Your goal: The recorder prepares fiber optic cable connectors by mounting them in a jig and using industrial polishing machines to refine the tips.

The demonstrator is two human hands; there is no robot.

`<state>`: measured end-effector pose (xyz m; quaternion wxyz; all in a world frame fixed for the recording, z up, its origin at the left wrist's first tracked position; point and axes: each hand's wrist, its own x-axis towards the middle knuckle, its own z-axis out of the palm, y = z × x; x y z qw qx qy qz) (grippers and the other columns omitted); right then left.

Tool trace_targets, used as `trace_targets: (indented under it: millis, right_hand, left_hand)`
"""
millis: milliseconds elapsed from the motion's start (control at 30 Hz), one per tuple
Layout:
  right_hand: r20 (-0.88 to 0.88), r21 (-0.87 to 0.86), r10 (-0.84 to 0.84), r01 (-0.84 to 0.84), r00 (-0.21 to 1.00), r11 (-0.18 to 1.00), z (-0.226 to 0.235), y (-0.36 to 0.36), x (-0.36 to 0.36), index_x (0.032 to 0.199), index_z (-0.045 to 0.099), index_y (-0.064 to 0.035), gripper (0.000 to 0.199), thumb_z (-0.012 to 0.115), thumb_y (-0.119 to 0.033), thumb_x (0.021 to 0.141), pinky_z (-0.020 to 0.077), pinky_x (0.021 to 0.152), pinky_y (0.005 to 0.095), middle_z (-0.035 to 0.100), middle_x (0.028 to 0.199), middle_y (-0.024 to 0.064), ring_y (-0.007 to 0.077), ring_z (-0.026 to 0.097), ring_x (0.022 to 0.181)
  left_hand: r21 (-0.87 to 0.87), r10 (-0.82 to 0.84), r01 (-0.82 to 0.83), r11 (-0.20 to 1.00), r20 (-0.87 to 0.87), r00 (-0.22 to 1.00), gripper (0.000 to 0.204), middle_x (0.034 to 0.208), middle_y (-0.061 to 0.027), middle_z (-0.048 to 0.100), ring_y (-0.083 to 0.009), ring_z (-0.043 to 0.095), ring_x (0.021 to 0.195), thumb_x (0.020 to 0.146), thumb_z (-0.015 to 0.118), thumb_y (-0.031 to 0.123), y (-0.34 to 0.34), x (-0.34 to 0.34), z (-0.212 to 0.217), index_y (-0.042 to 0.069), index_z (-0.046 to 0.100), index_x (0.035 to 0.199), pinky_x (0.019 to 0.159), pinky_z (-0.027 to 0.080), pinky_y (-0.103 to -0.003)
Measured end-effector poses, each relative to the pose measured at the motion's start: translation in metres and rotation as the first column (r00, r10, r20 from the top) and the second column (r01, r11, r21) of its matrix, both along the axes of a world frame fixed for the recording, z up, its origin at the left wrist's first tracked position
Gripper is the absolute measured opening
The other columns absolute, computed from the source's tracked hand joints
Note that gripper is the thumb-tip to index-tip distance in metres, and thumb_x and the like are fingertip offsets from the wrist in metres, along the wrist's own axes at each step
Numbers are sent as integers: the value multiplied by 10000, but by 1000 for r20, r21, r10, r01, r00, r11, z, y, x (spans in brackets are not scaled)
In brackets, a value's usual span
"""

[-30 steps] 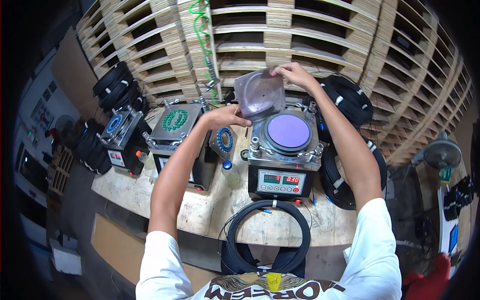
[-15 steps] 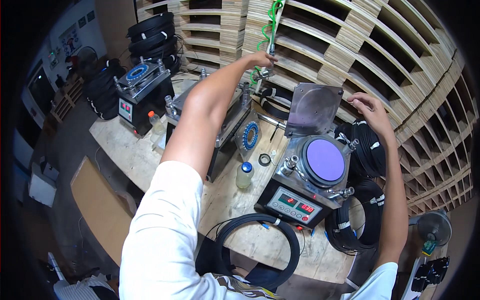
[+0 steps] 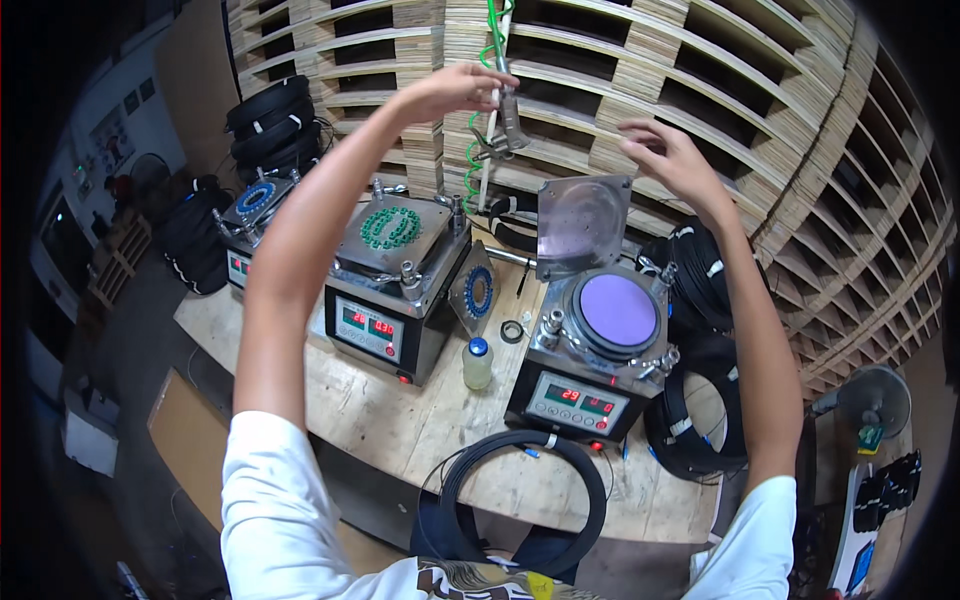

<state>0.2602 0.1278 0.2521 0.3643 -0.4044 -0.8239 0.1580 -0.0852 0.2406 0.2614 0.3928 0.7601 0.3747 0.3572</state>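
Observation:
My left hand is raised at the back of the bench, its fingers stretched and the fingertips against the upper part of a metal air gun. That gun hangs on a green coiled hose. My right hand is held up with fingers apart and nothing in it, beyond the upper right corner of an upright metal plate. Below the plate stands the right-hand polishing machine, its round purple pad uncovered. The middle polishing machine carries a square plate with green connectors in a ring.
A ring fixture with blue connectors leans against the middle machine. Nearby are a blue-capped bottle and a tape roll. A black cable coil overhangs the front edge; more coils lie right. Stacked pallets rise behind.
My view has shifted, and my left arm has swung left, uncovering the middle machine. The left fingers have loosened at the air gun. My right hand stays raised. The right machine's display digits have changed.

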Motion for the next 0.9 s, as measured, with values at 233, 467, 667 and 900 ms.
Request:
trace_targets:
  millis: [233,467,667,900]
  right_hand:
    - [14,-352,148,-133,989,927,23,-48,-75,1333,583,-16,606,669,-433,901,546,890,342,681,1174,146,198,662,1063]
    - [-521,-486,327,-589,788,646,-1,-119,-56,1330,591,-54,514,546,-19,820,580,890,315,693,1113,162,197,696,1038]
    - [-467,-480,-140,-118,873,869,-52,-163,-13,1219,648,-33,406,535,-23,829,568,789,299,680,931,100,159,682,858]
    - [-612,-270,-202,39,765,962,-131,-176,-21,970,684,-4,219,506,-24,846,484,668,234,632,794,34,102,608,713]
  left_hand:
    - [63,-344,348,935,-66,937,425,1379,-123,577,-185,643,1158,1041,531,208,-158,26,73,9,514,1417,1047,525,-282]
    - [231,-401,375,898,78,913,308,1404,-131,567,-188,576,1255,1011,559,148,-186,51,43,16,638,1277,1100,466,-348]
    - [53,296,-348,936,416,860,341,1123,-87,638,-152,635,950,896,628,65,-153,53,-106,32,564,1229,839,523,-294]
    - [-79,213,-200,977,232,949,518,1057,-127,702,-179,677,937,861,754,190,-134,105,-226,1,579,1310,788,530,-329]
